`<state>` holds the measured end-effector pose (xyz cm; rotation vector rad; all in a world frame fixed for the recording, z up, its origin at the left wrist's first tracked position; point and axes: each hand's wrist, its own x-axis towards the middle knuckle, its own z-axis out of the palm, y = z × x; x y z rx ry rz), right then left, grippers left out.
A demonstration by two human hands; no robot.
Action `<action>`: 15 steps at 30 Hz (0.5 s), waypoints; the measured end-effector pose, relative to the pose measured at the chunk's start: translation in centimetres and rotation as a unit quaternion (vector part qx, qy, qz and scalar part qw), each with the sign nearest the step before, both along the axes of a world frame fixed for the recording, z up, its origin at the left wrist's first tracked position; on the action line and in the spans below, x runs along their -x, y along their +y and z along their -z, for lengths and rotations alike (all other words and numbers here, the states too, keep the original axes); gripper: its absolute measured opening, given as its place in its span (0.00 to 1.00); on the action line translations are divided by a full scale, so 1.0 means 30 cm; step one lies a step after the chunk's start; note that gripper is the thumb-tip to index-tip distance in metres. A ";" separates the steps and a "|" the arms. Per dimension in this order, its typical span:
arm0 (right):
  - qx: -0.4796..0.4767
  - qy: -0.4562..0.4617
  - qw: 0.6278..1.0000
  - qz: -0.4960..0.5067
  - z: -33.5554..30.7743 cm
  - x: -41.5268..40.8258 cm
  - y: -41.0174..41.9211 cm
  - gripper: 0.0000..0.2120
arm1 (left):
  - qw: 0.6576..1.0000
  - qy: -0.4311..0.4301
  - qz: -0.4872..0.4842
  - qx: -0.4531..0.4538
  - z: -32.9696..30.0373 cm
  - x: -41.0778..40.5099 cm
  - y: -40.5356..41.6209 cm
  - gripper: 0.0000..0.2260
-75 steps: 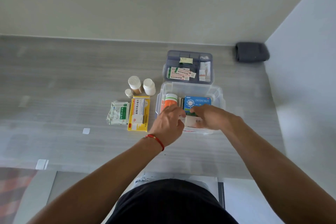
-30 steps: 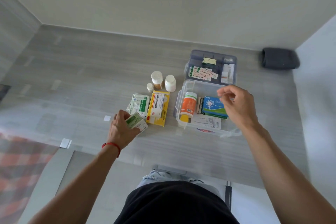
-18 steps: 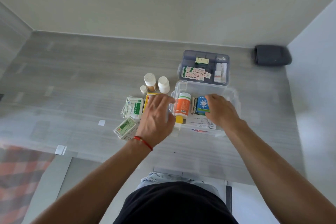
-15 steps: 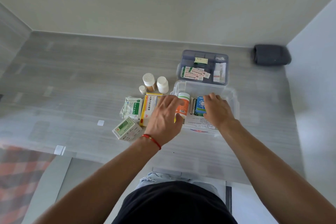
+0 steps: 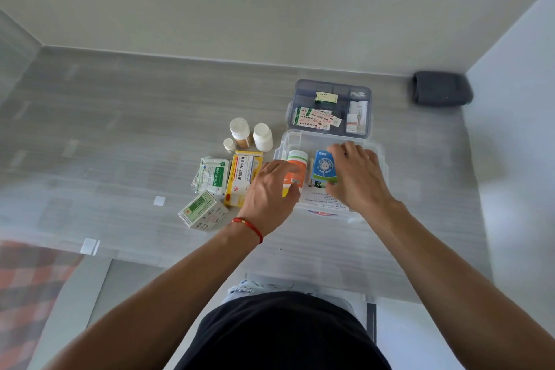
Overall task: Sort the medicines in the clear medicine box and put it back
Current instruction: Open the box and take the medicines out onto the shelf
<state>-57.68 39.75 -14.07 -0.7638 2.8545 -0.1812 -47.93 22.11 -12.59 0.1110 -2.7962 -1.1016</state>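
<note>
The clear medicine box (image 5: 379, 156) stands open on the grey floor. Inside lie an orange bottle with a white cap (image 5: 297, 164), a blue carton (image 5: 323, 169) and a white leaflet (image 5: 318, 200). My left hand (image 5: 270, 192) reaches over the box's left wall and its fingers curl round the orange bottle. My right hand (image 5: 357, 180) grips the blue carton from its right side and tilts it up on edge. Left of the box lie a yellow carton (image 5: 241, 179), a green-and-white sachet pack (image 5: 211, 175) and a small green-labelled carton (image 5: 203, 210).
The box's grey compartment tray (image 5: 330, 108), holding plasters and small cartons, sits just behind the box. Three white-capped bottles (image 5: 250, 135) stand to the left of it. A dark grey roll (image 5: 440, 88) lies in the far right corner by the wall.
My left hand set the green-labelled carton down on the floor and came back to the orange bottle. My right hand dropped into the box and took the blue carton.
</note>
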 end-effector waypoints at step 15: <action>0.282 -0.097 0.949 -0.105 -0.156 -0.140 -0.099 0.24 | 0.835 -0.132 -0.131 -0.518 -0.038 -0.192 -0.163 0.13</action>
